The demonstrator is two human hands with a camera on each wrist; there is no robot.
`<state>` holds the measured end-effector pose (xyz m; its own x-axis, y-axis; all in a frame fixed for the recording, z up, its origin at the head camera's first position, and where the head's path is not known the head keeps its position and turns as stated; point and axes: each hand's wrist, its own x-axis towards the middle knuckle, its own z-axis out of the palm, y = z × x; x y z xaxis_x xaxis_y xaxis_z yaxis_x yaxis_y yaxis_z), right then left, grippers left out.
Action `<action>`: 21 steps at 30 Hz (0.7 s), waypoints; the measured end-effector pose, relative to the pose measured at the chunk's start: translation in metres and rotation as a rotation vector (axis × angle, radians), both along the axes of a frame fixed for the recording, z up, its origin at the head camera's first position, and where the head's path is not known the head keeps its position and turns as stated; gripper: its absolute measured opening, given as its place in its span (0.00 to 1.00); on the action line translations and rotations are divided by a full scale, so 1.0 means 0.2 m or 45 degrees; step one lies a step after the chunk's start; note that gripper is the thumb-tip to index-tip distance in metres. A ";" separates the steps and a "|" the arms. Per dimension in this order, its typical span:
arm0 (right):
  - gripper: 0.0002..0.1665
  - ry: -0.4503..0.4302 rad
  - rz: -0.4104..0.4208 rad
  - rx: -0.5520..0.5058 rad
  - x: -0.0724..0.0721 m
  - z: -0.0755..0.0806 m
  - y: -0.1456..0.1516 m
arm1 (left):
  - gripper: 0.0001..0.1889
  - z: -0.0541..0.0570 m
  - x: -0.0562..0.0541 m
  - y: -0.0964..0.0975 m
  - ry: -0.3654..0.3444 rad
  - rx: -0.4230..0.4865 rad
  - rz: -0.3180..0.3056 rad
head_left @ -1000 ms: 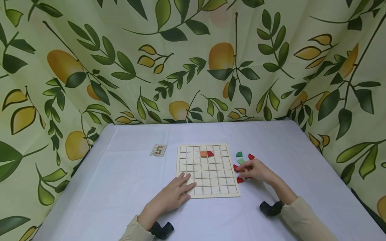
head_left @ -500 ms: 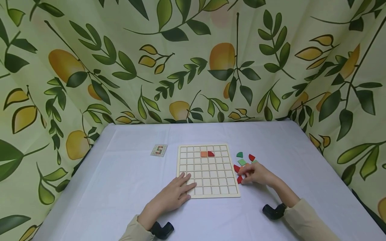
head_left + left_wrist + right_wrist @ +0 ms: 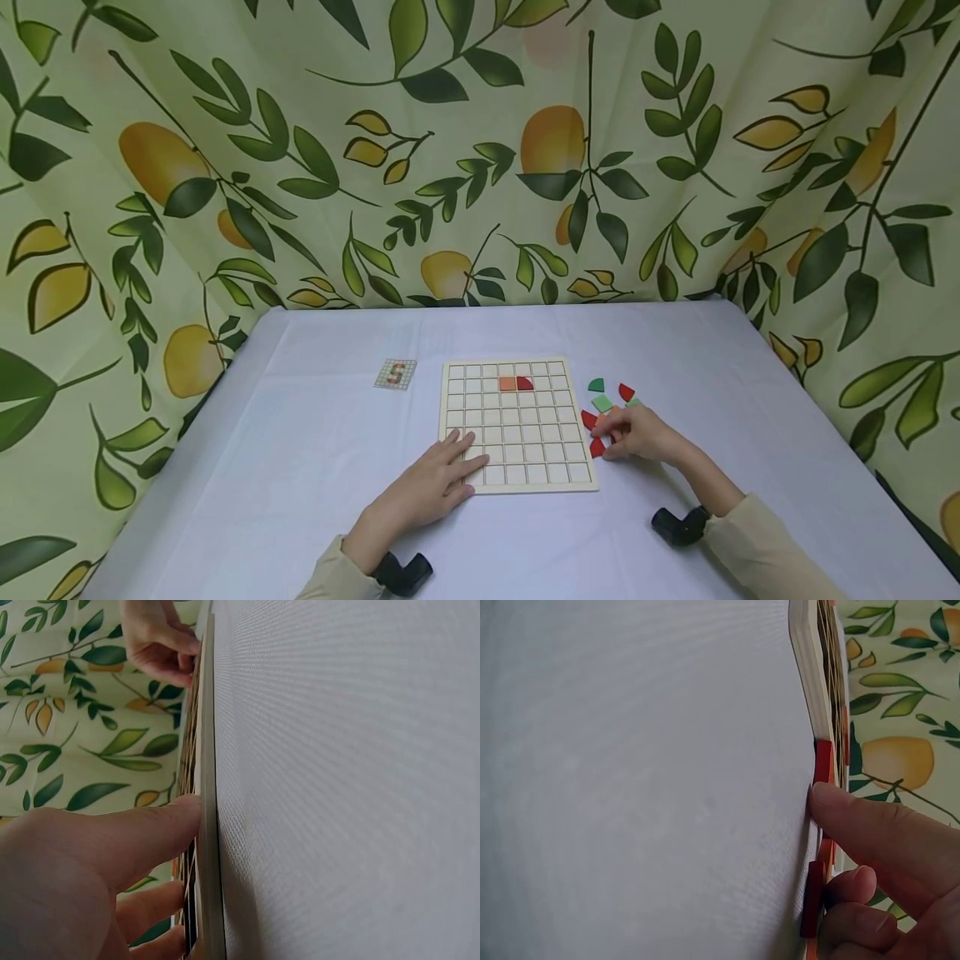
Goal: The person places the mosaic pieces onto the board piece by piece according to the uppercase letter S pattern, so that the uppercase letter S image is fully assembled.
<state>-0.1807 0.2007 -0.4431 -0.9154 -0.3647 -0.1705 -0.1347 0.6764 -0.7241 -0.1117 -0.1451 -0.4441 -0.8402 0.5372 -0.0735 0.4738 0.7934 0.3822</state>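
My left grip (image 3: 423,479) lies with fingers spread over the near-left corner of the grid board (image 3: 532,433), thumb at its near edge, pinching nothing; light pressure there should be enough to stop the board sliding on the tabletop (image 3: 300,433). My right grip (image 3: 641,429) is bent low over the loose pieces just beyond the board's right edge, thumb and fingers curled, but I cannot tell whether a piece sits between them. A near red piece (image 3: 597,447) lies by my thumb at the board's right edge, and a second red piece (image 3: 588,419) lies by my index fingertip, farther up that edge. Beyond these, along the board's right side, are a light green square (image 3: 602,403), a dark green piece (image 3: 596,385) and a far red piece (image 3: 626,392). On the board, an orange square (image 3: 507,383) and a rounded red tile (image 3: 525,383) fill neighbouring cells in the second row from its far edge. A small card (image 3: 395,374) with an S-like figure lies left of the board. To pick well, I judge it best to take one piece by opposite sides with thumb and index alone, tuck the other fingers clear of its neighbours, and draw it slightly off the board's rim for room, checking which way its curve faces before lifting.
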 end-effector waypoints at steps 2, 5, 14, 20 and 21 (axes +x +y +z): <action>0.13 0.008 -0.001 0.009 0.00 0.00 0.00 | 0.23 0.00 0.00 0.00 -0.001 0.001 -0.001; 0.13 0.016 0.005 0.014 0.00 -0.01 0.00 | 0.23 -0.01 0.00 0.00 -0.001 0.003 -0.003; 0.12 0.031 0.012 0.066 -0.01 0.00 0.01 | 0.23 0.00 0.00 0.00 0.012 0.005 -0.006; 0.14 0.022 0.000 0.081 -0.01 0.03 0.01 | 0.23 0.00 0.01 0.00 0.019 0.002 -0.018; 0.14 0.020 0.003 0.078 -0.01 0.03 0.01 | 0.23 0.00 0.01 0.00 0.017 -0.001 -0.018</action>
